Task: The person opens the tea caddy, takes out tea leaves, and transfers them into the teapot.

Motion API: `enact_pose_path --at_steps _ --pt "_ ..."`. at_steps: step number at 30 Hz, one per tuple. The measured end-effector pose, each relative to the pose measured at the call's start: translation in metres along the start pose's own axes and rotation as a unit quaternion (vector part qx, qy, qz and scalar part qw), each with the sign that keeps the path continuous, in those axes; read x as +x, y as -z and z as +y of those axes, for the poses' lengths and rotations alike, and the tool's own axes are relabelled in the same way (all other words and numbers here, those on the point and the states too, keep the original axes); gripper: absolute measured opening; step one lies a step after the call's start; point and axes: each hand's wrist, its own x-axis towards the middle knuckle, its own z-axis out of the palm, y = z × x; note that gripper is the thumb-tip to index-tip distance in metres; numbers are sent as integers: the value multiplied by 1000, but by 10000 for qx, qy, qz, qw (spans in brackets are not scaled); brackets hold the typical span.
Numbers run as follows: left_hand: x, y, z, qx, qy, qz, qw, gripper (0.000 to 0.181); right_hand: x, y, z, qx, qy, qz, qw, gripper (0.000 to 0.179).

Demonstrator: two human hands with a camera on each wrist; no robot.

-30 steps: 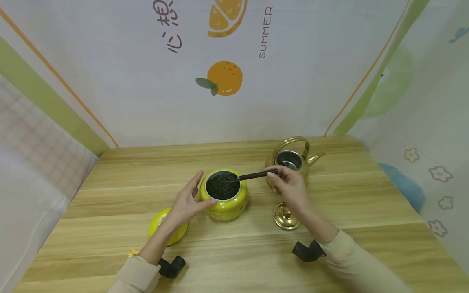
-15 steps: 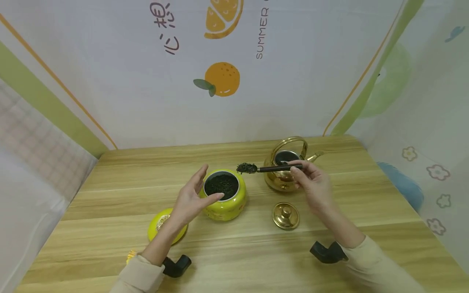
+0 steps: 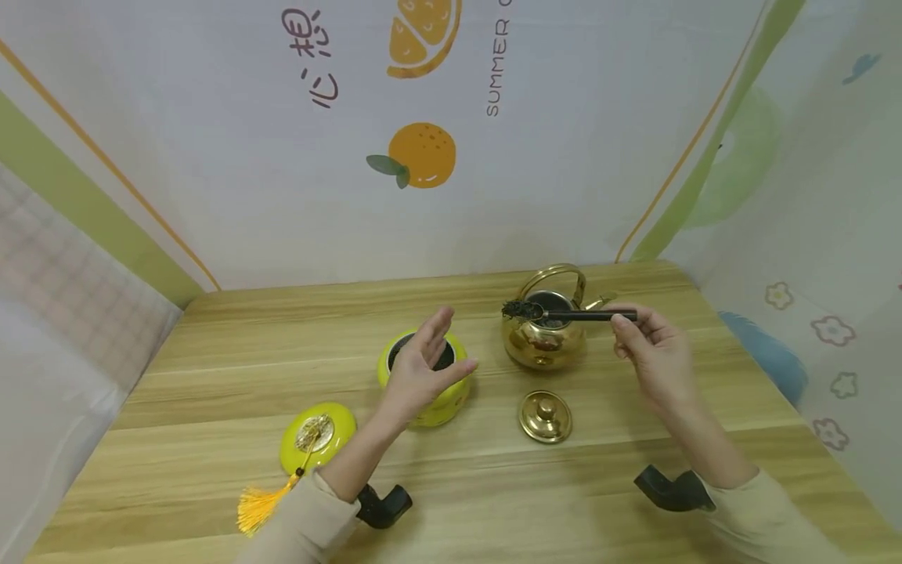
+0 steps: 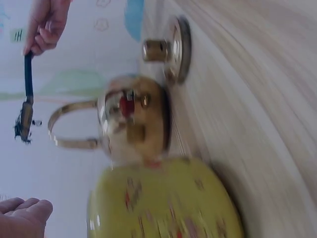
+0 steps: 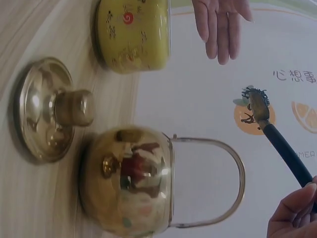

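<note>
My right hand point(image 3: 658, 356) pinches the dark handle of a tea scoop point(image 3: 590, 316). Dark loose tea leaves point(image 3: 520, 309) are heaped on its metal end, and a few stick out over the edges in the right wrist view. In the head view the scoop overlaps the lidless mouth of a gold teapot point(image 3: 541, 345); both wrist views show it raised above the handle. My left hand point(image 3: 416, 382) is held over a yellow tea jar point(image 3: 445, 406), fingers extended and thumb apart, gripping nothing. It hides part of the jar's mouth, where dark tea shows.
The gold teapot lid point(image 3: 546, 417) lies on the wooden table point(image 3: 493, 501) in front of the pot. Left of the jar sits its yellow lid point(image 3: 338, 423) with an orange tassel point(image 3: 262, 507). A printed cloth point(image 3: 282, 188) hangs behind the table.
My right hand has carried the scoop, laden with tea, from the jar's mouth rightward to above the teapot. My left hand has shifted right across the jar, and the yellow lid shows more.
</note>
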Motion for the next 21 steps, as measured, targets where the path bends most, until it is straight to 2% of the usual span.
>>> enact_pose_path --at_steps 5,12,21 --pt "11 -20 -4 -137 -143 -110 9997 80 1 12 -4 -27 32 199 9998 14" --pt "24 -43 -13 -474 91 -84 9988 80 1 28 -4 1 87 391 9992 14" --pt "38 -66 -26 -489 255 -36 9985 80 7 37 -1 -4 50 555 9984 11"
